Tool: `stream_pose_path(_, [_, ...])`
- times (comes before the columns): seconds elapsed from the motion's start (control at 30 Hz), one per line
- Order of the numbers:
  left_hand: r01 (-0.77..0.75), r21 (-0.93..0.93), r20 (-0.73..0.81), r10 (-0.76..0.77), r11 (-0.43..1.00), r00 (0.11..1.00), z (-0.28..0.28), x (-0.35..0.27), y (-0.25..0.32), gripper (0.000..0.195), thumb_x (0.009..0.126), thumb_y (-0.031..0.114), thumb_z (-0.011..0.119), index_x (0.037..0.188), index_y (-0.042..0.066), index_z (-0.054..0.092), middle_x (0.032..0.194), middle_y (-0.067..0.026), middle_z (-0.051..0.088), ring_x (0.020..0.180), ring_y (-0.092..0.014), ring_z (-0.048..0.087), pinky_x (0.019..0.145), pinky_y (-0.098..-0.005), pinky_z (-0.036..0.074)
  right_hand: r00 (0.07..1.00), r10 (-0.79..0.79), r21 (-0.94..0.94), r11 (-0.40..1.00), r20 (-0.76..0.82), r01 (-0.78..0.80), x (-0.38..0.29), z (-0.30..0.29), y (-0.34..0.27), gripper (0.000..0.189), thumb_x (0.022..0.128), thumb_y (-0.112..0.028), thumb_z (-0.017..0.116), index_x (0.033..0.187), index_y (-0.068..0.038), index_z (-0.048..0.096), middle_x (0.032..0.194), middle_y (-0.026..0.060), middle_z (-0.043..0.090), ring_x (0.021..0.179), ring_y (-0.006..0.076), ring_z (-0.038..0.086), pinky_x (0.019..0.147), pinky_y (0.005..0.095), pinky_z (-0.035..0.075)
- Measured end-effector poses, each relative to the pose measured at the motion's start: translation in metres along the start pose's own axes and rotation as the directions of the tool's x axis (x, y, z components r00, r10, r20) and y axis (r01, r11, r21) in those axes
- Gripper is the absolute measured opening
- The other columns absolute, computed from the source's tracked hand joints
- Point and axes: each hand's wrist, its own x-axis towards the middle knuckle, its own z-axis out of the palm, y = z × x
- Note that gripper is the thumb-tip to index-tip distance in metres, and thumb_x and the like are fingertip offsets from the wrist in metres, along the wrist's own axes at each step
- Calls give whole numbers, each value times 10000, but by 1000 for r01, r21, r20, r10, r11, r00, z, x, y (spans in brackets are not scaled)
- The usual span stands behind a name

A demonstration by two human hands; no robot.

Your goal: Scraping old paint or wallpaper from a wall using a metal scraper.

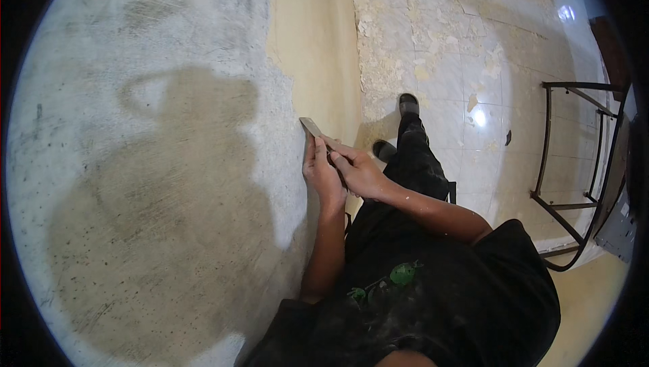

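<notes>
Both of my hands grip one scraper (310, 126) with a flat metal blade. My left hand (323, 171) is on the wall side, its thumb lying along the tool near the blade. Wrapped around the handle is my right hand (362, 171). Most of the handle is hidden by the fingers. The blade's tip meets the wall, or lies very close to it, where bare grey plaster (274, 164) borders a strip of cream paint (319, 47). Pale dust marks the hands and forearms.
Paint flakes (385, 37) litter the tiled floor (481, 164), thickest along the wall's foot. A dark metal frame (547, 138) stands at the right. My feet in dark shoes (408, 105) are close to the wall. My shadow (177, 204) falls across the plaster.
</notes>
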Motion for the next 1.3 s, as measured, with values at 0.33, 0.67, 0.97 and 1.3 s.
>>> stream_pose_path(0.33, [-4, 62, -97, 10, 998, 995, 25, 8, 15, 268, 906, 225, 443, 1001, -7, 537, 878, -56, 520, 809, -150, 499, 718, -271, 412, 1000, -27, -30, 999, 4, 27, 19, -5, -11, 350, 887, -131, 409, 1216, -21, 460, 925, 168, 613, 850, 172, 557, 796, 277, 416])
stream_pose_path(0.67, [-115, 36, -27, 116, 993, 993, 36, 11, 22, 261, 905, 215, 441, 1003, -10, 531, 894, -57, 520, 825, -147, 498, 724, -271, 412, 992, -43, -168, 984, 120, 63, 29, -18, -17, 326, 891, -89, 404, 1197, 6, 468, 1086, 156, 585, 936, 126, 519, 862, 252, 389])
stream_pose_path(0.97, [8, 36, -170, -2, 999, 985, 27, 2, 15, 347, 908, 205, 463, 1110, -75, 497, 1030, -115, 550, 906, -166, 527, 782, -261, 423, 992, 15, -313, 949, 127, 26, 18, -24, -22, 271, 870, -112, 445, 1107, -16, 537, 862, 180, 623, 771, 183, 586, 750, 280, 442])
stream_pose_path(1.3, [-13, 15, -215, 16, 1000, 976, 33, 8, 20, 343, 906, 218, 468, 1079, -75, 516, 998, -113, 552, 891, -166, 522, 771, -262, 423, 990, -142, -326, 935, 13, 139, 27, -14, -19, 244, 857, -140, 453, 1034, -14, 562, 794, 225, 596, 645, 267, 580, 643, 326, 452])
